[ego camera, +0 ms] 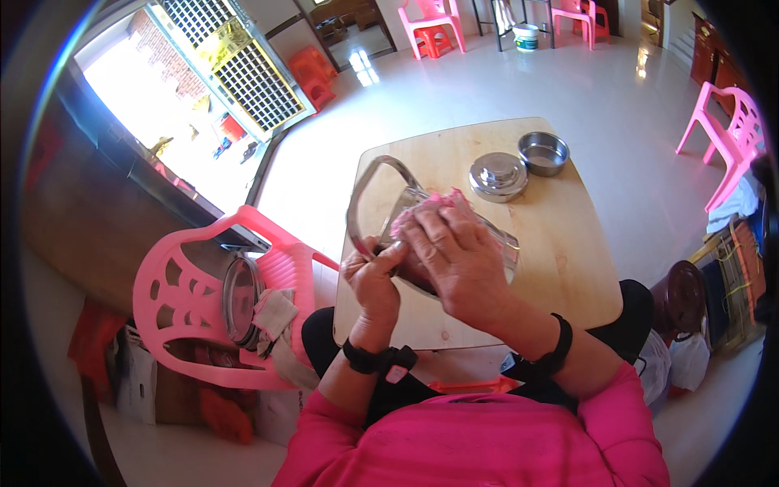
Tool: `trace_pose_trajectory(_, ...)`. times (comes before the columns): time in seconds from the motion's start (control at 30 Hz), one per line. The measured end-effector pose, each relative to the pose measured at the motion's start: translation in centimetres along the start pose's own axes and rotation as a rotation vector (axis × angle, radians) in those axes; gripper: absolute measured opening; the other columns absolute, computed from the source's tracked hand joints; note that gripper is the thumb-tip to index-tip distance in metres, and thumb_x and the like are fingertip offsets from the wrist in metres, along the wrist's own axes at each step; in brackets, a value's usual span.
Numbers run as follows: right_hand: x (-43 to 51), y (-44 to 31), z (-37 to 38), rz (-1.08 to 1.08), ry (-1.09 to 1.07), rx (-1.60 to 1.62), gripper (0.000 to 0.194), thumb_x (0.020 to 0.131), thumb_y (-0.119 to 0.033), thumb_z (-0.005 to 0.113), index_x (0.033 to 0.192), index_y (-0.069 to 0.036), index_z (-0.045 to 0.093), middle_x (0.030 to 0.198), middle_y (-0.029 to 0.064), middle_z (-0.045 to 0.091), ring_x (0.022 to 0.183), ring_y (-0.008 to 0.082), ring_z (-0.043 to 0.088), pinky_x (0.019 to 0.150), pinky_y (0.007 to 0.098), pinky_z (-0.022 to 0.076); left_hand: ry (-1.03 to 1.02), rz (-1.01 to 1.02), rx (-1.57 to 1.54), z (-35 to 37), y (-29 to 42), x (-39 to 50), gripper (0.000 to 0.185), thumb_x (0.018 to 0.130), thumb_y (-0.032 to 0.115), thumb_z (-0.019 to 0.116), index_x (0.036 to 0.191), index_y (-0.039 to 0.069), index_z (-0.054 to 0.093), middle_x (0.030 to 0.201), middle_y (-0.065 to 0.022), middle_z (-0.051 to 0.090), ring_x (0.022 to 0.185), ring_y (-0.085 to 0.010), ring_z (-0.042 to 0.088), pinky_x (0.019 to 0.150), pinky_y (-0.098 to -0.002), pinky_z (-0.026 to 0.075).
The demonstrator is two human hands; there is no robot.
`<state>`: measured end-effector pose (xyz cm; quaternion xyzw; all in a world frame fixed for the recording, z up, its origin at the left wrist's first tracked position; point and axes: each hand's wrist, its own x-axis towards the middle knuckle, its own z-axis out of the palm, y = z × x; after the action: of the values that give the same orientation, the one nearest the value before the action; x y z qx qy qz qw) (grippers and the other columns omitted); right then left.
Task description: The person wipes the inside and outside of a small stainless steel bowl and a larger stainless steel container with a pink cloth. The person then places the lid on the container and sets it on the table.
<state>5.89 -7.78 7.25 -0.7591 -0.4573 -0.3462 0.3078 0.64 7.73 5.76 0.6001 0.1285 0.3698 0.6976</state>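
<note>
A shiny stainless steel container with an arched metal handle lies tilted over the wooden table. My left hand grips it near the foot of the handle, thumb on top. With spread fingers, my right hand holds a crumpled pink cloth against the container's side. My right hand and the cloth hide much of the container's body. Beyond them on the table are a round steel lid and a shallow steel bowl, side by side.
The light wooden table stands at my knees. On my left, a pink plastic chair holds round metal lids or trays and fabric gloves. Another pink chair stands to the right, near a dark red bin.
</note>
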Motion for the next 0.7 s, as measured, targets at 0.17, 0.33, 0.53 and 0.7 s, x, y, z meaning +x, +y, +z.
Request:
trace_pose_trajectory(0.17, -1.5, 2.4, -0.9, 0.145, -0.087, -0.041, 0.052, 0.096, -0.019, 0.062, 0.145, -0.006, 0.054, 0.139, 0.0170, 0.060, 0.129, 0.0360, 0.056, 0.108, 0.0487, 0.0419, 0.006, -0.058, -0.094, -0.9, -1.8, -0.3, 0.033, 0.082, 0.004, 0.079, 0.064, 0.010, 0.053, 0.065, 0.0072, 0.052, 0.059, -0.0035, 0.043, 0.056, -0.0236, 0.030)
trace_pose_trajectory(0.33, -2.5, 4.5, -1.8, 0.245, -0.138, -0.014, 0.047, 0.097, -0.018, 0.060, 0.141, -0.003, 0.058, 0.132, 0.0165, 0.063, 0.122, 0.0350, 0.059, 0.105, 0.0460, 0.0426, -0.071, -0.171, -0.034, -3.2, -3.4, -0.8, 0.026, 0.089, 0.012, 0.078, 0.073, 0.010, 0.058, 0.071, 0.0083, 0.053, 0.065, -0.0035, 0.045, 0.060, -0.0231, 0.033)
trace_pose_trajectory(0.53, -1.9, 2.3, -1.6, 0.137, -0.199, -0.154, 0.056, 0.089, -0.018, 0.067, 0.138, 0.006, 0.058, 0.132, 0.0236, 0.061, 0.124, 0.0411, 0.057, 0.110, 0.0521, 0.0401, -0.162, -0.239, -0.048, -4.0, -4.9, -2.0, 0.014, 0.093, 0.018, 0.077, 0.090, 0.007, 0.069, 0.077, 0.0074, 0.059, 0.070, -0.0035, 0.048, 0.063, -0.0228, 0.036)
trace_pose_trajectory(0.7, -1.4, 0.2, -1.0, 0.057, -0.283, -0.203, 0.058, 0.087, -0.017, 0.064, 0.140, 0.006, 0.057, 0.145, 0.0241, 0.055, 0.136, 0.0423, 0.049, 0.115, 0.0553, 0.0358, -0.322, -0.272, 0.037, -5.2, -4.4, -1.2, 0.019, 0.096, 0.023, 0.073, 0.105, 0.006, 0.071, 0.090, 0.0044, 0.068, 0.077, -0.0049, 0.053, 0.069, -0.0232, 0.041)
